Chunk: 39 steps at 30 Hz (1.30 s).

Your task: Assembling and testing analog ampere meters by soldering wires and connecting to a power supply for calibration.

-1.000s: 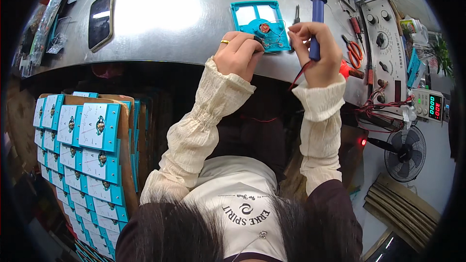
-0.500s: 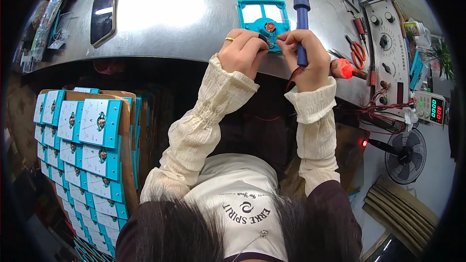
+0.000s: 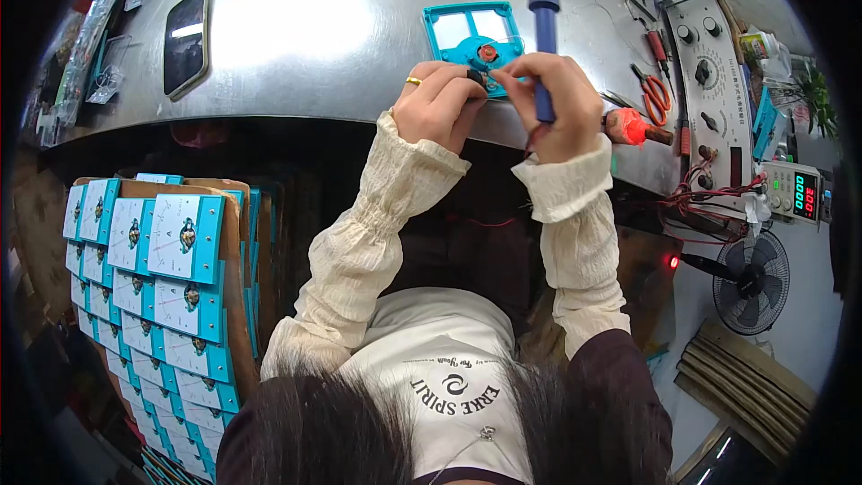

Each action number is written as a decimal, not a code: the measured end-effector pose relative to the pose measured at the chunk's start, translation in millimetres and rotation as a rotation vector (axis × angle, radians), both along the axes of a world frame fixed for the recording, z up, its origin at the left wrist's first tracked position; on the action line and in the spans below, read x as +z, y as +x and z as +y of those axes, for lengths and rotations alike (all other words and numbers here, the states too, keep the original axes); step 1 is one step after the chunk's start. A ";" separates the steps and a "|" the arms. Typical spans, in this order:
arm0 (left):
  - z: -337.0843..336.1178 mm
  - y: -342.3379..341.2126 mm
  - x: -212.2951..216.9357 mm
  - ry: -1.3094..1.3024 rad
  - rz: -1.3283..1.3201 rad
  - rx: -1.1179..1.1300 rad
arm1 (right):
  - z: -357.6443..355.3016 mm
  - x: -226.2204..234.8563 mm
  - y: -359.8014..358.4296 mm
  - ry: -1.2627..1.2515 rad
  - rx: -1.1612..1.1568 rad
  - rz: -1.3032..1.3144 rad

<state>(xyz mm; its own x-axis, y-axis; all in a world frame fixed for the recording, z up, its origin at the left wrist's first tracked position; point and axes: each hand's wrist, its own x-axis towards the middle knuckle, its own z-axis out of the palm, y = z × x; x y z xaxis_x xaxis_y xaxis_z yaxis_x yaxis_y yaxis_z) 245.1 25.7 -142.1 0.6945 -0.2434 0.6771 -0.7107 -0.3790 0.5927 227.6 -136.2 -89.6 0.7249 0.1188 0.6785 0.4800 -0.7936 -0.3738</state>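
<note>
A teal panel meter frame point(image 3: 461, 53) with two pale window panes lies near the front edge of the metal bench. A round reddish-copper part point(image 3: 488, 55) sits at its middle. My left hand point(image 3: 437, 108) is closed at the meter's near edge, its fingertips by a small black piece point(image 3: 475, 75); what they grip is mostly hidden. My right hand point(image 3: 567, 110) holds a blue-handled soldering iron point(image 3: 544, 27) in its curled grip, the metal end pointing away from me. The thumb and forefinger of that hand come together over the meter, close to the left fingertips.
A phone point(image 3: 186, 42) lies at the left of the bench. On the right are orange-handled scissors point(image 3: 656, 101), a red-wrapped object point(image 3: 626, 127), a grey dial instrument point(image 3: 709, 81) and a power supply point(image 3: 790, 190). Stacked teal meters point(image 3: 184, 238) stand lower left, a fan point(image 3: 750, 283) lower right.
The meter, both hands and the soldering iron sit slightly further left in the picture. The whole view has shifted a little too. Both grips look much the same.
</note>
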 end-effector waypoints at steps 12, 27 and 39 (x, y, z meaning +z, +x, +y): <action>5.2 -0.5 9.7 -0.027 0.164 -0.045 | -111.5 62.7 -60.6 0.639 -0.296 -0.006; 4.8 -18.3 4.8 -0.156 0.181 0.020 | -168.1 11.5 -64.4 0.830 -0.460 -0.014; 9.4 -4.0 5.9 0.095 -0.081 -0.019 | -177.1 -22.6 -46.9 0.827 -0.546 -0.108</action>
